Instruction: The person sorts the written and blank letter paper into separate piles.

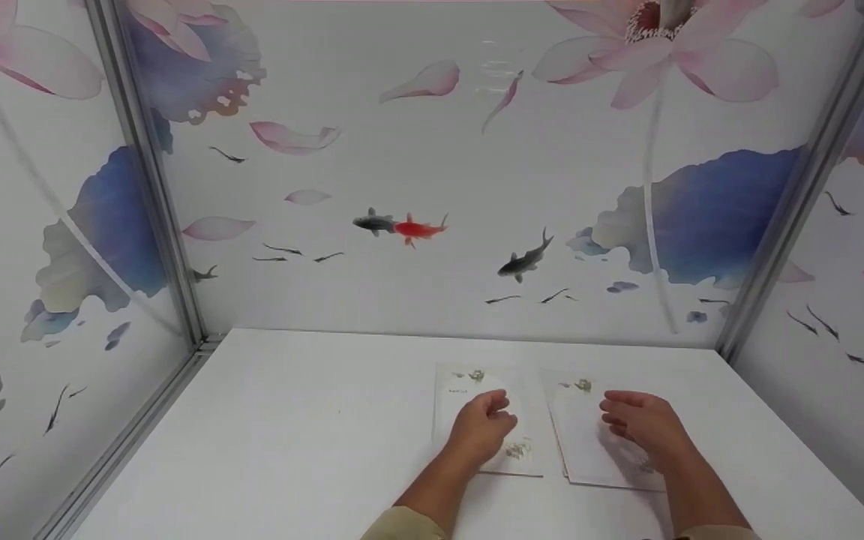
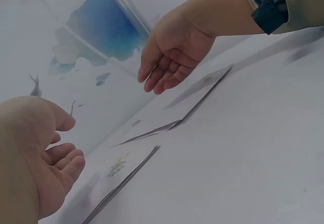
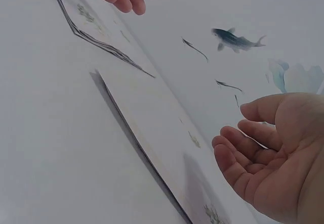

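Note:
Two thin white booklets or stacks of sheets with small plant prints lie side by side on the white table. Over the left booklet (image 1: 451,412) hovers my left hand (image 1: 483,429), its fingers loosely bent and nothing in them. My right hand (image 1: 643,424) is above the right booklet (image 1: 582,442), also holding nothing, and casts a shadow on it. Seen from the right wrist, the left booklet (image 3: 96,29) shows several layered edges, while the right booklet (image 3: 147,118) lies nearly flat. In the left wrist view both hands are apart from the paper.
The white table (image 1: 289,420) extends left of the booklets. Behind it stands a white back panel (image 1: 417,292) printed with fish, petals and lotus flowers. Similar side panels, joined by metal posts (image 1: 151,180), enclose the left and right.

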The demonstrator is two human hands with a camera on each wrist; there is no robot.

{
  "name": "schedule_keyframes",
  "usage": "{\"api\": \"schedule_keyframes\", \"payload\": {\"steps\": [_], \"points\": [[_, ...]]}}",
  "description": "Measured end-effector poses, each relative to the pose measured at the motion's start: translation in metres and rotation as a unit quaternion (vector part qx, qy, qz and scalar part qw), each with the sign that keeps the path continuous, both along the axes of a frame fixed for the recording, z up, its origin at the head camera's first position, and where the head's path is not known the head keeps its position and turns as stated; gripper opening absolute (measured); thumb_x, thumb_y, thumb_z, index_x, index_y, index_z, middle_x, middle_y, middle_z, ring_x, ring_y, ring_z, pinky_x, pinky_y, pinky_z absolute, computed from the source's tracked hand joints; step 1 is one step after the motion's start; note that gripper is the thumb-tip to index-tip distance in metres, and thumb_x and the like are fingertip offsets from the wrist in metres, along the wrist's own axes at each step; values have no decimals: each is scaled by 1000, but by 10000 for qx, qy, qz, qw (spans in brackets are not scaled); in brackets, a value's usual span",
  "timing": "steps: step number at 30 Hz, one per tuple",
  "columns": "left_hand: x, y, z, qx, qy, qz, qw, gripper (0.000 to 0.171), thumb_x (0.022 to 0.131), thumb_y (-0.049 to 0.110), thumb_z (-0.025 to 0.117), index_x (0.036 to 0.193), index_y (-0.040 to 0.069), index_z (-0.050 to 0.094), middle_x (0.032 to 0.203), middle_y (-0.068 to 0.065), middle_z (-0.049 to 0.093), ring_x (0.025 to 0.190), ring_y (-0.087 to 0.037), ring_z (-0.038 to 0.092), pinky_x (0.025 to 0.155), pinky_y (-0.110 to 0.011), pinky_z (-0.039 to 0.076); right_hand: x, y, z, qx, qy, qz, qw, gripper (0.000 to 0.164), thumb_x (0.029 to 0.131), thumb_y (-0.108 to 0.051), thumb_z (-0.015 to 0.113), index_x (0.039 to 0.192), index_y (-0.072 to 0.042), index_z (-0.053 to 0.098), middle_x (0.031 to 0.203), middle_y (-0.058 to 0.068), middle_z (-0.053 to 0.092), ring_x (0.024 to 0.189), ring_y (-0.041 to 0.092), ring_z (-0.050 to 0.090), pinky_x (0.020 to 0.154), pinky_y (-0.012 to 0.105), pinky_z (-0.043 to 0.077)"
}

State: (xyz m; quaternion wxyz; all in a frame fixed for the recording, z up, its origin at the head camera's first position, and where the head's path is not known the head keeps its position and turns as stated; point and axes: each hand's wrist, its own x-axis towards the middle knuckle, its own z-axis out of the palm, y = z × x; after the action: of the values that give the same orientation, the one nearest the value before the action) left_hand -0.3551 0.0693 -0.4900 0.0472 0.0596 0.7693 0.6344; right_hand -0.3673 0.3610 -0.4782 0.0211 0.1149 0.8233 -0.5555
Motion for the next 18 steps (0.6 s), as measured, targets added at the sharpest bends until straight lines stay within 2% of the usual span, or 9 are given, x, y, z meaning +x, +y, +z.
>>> {"api": "schedule_keyframes", "payload": {"steps": [7, 13, 18], "points": [[-12, -36, 0, -213, 197, 243, 9993, 50, 104, 23, 68, 151, 13, 59, 148, -6, 67, 140, -28, 63, 116, -46, 54, -8, -48, 0, -176, 364, 120, 9991, 49, 106, -32, 68, 146, -3, 62, 143, 20, 67, 125, 30, 71, 101, 33, 63], [-23, -72, -1, -287, 151, 550, 9980, 52, 104, 21, 68, 154, 10, 55, 150, -8, 64, 142, -30, 61, 116, -46, 54, -14, -83, 3, -410, 481, 326, 9975, 49, 104, -27, 72, 145, -3, 63, 142, 19, 68, 121, 27, 72, 103, 36, 62], [-30, -93, -5, -396, 29, 776, 9962, 53, 104, 20, 67, 154, 11, 55, 152, -8, 63, 144, -31, 59, 117, -48, 53, -18, -104, 2, -439, 535, 459, 9965, 46, 103, -27, 72, 143, -4, 66, 140, 17, 70, 118, 24, 74, 103, 37, 62]]}}
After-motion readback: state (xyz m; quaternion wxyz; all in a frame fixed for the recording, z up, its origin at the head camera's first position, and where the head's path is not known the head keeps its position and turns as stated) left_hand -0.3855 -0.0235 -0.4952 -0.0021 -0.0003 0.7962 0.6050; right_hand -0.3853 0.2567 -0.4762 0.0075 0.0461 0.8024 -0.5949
